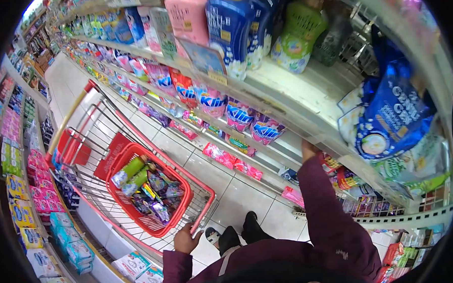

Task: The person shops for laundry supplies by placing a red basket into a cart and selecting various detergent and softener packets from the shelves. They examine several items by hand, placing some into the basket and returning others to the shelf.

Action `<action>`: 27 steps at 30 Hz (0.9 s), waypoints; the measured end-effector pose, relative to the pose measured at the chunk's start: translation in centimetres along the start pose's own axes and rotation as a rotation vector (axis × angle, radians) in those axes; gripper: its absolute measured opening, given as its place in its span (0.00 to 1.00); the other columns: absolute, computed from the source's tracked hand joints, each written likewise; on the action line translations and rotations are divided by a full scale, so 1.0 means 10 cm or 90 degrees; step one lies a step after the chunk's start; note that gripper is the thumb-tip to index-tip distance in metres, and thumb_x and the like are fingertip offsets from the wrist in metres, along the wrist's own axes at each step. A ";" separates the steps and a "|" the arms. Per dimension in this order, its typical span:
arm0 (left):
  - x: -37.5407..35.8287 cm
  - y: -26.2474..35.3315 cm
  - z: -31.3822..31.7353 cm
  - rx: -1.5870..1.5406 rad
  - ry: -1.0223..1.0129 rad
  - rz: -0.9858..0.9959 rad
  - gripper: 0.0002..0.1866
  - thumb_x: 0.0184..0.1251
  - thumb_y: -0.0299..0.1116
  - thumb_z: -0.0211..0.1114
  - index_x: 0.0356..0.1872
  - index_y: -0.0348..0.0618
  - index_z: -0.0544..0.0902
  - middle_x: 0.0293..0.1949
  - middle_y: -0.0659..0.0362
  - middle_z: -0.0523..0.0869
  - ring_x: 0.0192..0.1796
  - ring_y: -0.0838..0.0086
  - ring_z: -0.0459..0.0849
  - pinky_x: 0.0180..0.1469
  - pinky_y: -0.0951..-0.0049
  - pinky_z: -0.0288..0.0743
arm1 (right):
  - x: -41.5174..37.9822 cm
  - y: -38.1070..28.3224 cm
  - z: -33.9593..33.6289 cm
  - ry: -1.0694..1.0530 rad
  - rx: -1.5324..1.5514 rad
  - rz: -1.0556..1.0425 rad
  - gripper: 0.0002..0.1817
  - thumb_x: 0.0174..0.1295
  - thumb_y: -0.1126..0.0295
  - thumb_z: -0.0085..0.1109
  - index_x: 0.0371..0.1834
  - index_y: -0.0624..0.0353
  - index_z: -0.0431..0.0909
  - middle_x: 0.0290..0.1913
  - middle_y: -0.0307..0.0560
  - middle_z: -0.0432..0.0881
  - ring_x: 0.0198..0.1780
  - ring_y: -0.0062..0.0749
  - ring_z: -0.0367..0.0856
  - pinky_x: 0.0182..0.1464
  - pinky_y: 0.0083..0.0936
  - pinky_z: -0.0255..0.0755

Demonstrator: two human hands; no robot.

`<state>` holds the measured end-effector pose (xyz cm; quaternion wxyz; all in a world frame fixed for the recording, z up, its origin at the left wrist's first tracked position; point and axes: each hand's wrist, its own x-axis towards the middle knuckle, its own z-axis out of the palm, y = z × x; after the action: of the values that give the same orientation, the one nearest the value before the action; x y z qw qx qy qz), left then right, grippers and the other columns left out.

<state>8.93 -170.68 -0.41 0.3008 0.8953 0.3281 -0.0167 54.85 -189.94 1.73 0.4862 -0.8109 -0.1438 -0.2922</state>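
My left hand (186, 239) is closed on the near rim of a shopping cart (115, 112) with red edging. Inside the cart sits a red shopping basket (189, 187). It holds two green cans or bottles (128, 171) and several dark, shiny packets (158, 207). My right hand (309, 150) reaches in at the shelf on the right, below the upper shelf board; its fingers are hidden by the shelf edge. Left of this hand stand purple and pink pouches (266, 128) marked Klin. Red and yellow packets (347, 178) lie just right of my sleeve.
Large bottles, among them a blue one (227, 30) and a green one (299, 37), line the upper shelf. A blue refill pouch (395, 116) leans at its right end. Packed shelves (24, 201) run along the left. A tiled aisle (72, 80) stretches away between them.
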 end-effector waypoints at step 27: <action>-0.04 -0.27 0.06 -0.119 0.132 0.172 0.36 0.54 0.53 0.56 0.54 0.31 0.61 0.43 0.35 0.72 0.46 0.46 0.72 0.48 0.55 0.65 | 0.39 -3.39 -2.16 -0.430 0.541 0.264 0.10 0.60 0.71 0.49 0.42 0.64 0.71 0.33 0.43 0.78 0.31 0.22 0.79 0.28 0.18 0.79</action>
<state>7.10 -169.57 -2.25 0.3468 0.8964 0.2339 0.1464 33.23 -192.49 35.71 0.7435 -0.6039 -0.2334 0.1675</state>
